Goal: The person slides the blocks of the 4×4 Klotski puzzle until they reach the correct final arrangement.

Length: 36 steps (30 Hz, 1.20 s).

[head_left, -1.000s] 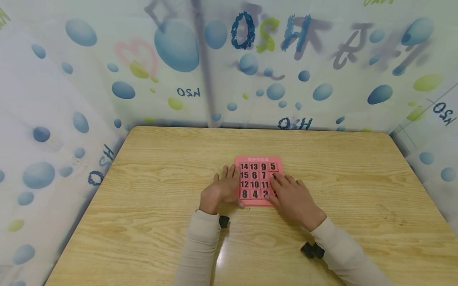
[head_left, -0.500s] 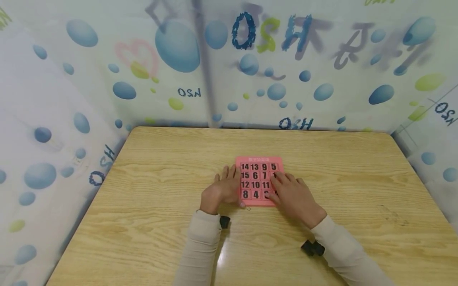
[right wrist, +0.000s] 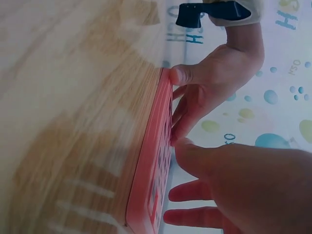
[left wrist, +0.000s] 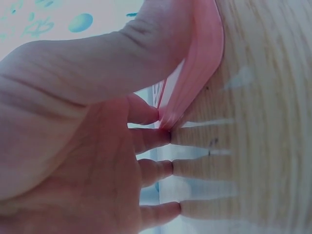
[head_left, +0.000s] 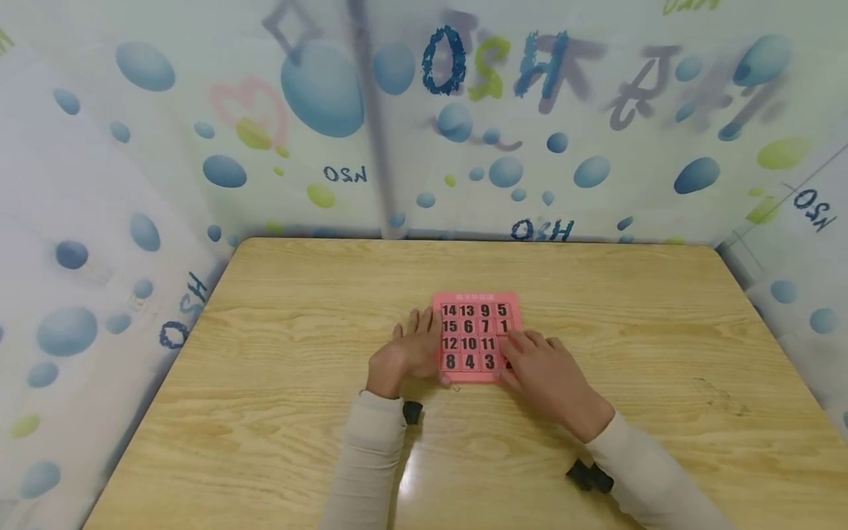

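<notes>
- The backdrop [head_left: 430, 162], pale with blue and green drops and lettering, fills the upper half of the head frame and both sides.
- The table [head_left: 298, 309], wood-grained, spreads across the lower half.
- The left sleeve [head_left: 367, 456], cream, comes up from the bottom, left of centre; the right sleeve [head_left: 652, 471] rises from the lower right.
- The puzzle [head_left: 474, 336], pink and square, lies flat on the table just below and right of the frame's centre, between the hands.
- The right hand [head_left: 553, 372] reaches over the puzzle's right edge; its fingers are extended and apart from the thumb, which is at the near edge.
- The left hand [head_left: 412, 352] lies along the puzzle's left edge, fingers straight and slightly apart, thumb against the near corner.
- One black device [head_left: 413, 412] sits at the left cuff, another black device [head_left: 589, 477] at the right.
- Tile 1 [head_left: 503, 326] shows uncovered above the right fingertips; the cells below it are partly hidden.
</notes>
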### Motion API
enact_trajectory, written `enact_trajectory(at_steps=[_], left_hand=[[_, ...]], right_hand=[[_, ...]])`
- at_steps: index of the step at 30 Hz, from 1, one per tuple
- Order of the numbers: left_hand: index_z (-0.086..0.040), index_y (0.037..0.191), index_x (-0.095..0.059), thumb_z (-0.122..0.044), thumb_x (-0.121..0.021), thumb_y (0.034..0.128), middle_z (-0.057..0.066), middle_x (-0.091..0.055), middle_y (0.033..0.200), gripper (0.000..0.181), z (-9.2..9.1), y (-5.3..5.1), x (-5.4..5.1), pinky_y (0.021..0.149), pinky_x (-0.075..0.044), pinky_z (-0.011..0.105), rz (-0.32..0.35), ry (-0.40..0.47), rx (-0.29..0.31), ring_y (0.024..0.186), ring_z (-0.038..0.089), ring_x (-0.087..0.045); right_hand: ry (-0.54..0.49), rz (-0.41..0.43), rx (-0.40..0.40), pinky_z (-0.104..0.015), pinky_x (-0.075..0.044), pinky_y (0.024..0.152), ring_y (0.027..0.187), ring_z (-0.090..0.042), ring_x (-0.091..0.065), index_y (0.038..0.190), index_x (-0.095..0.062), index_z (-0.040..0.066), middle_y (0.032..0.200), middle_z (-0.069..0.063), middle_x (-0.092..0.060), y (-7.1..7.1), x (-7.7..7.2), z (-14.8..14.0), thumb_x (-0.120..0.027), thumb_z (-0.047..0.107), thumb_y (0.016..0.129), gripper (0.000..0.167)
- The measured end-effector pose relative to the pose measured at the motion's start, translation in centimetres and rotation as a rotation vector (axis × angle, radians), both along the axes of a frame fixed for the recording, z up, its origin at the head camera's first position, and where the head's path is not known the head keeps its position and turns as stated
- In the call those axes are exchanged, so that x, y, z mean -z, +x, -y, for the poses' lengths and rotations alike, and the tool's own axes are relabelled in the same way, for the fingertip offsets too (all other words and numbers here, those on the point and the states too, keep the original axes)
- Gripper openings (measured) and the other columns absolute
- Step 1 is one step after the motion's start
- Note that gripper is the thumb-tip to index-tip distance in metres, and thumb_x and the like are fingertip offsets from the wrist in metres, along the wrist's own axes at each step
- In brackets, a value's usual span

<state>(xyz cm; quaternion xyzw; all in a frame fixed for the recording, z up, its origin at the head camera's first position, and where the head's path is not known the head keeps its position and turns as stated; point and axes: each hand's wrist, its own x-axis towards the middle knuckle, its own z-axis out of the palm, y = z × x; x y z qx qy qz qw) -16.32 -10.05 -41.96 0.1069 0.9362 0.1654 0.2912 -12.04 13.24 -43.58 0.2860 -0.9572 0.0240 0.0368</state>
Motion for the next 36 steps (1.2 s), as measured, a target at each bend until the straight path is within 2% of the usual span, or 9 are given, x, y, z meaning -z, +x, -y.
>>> enact_trajectory(at_steps=[6,17,20,30,36], left_hand=[[-0.009,0.160,0.000,-0.037,-0.082,0.0790,0.011,0.008,0.167,0.119,0.1,0.0,0.0,0.123,-0.001,0.053,0.002,0.001,0.000,0.153,0.032,0.010],[-0.009,0.160,0.001,-0.038,-0.082,0.0789,0.011,0.009,0.167,0.120,0.0,-0.1,0.1,0.124,-0.002,0.052,-0.003,-0.009,0.000,0.153,0.031,0.010],[-0.009,0.160,0.002,-0.038,-0.082,0.0786,0.011,0.009,0.167,0.120,0.0,-0.1,0.1,0.124,-0.002,0.052,-0.003,-0.007,0.000,0.153,0.031,0.011],[-0.009,0.160,0.001,-0.038,-0.082,0.0783,0.012,0.009,0.167,0.121,0.0,0.0,0.1,0.123,-0.001,0.052,-0.007,-0.012,0.009,0.153,0.032,0.011],[-0.010,0.160,0.002,-0.038,-0.082,0.0786,0.011,0.010,0.166,0.120,0.1,-0.1,0.2,0.123,0.000,0.052,0.002,-0.007,0.007,0.153,0.031,0.012]], right_hand=[[0.028,-0.018,-0.024,-0.054,-0.049,0.094,0.119,-0.036,-0.058,0.126,-0.066,0.006,0.128,-0.015,-0.064,1.1,-0.3,0.0,-0.064,0.043,0.094,0.049],[0.010,-0.053,-0.037,-0.050,-0.051,0.088,0.111,-0.032,-0.060,0.111,-0.071,0.011,0.113,-0.008,-0.065,2.0,-0.1,-0.3,-0.067,0.042,0.093,0.037],[0.017,-0.048,-0.033,-0.049,-0.050,0.088,0.111,-0.031,-0.059,0.112,-0.071,0.010,0.114,-0.008,-0.065,2.3,0.0,-0.2,-0.067,0.041,0.093,0.037],[0.062,-0.027,-0.019,-0.054,-0.052,0.088,0.119,-0.041,-0.058,0.129,-0.064,0.004,0.133,-0.018,-0.059,3.5,-0.2,0.1,-0.067,0.037,0.093,0.049],[0.076,0.020,-0.003,-0.056,-0.050,0.092,0.123,-0.042,-0.056,0.134,-0.061,0.003,0.138,-0.020,-0.056,3.5,-0.4,0.2,-0.064,0.037,0.095,0.051]])
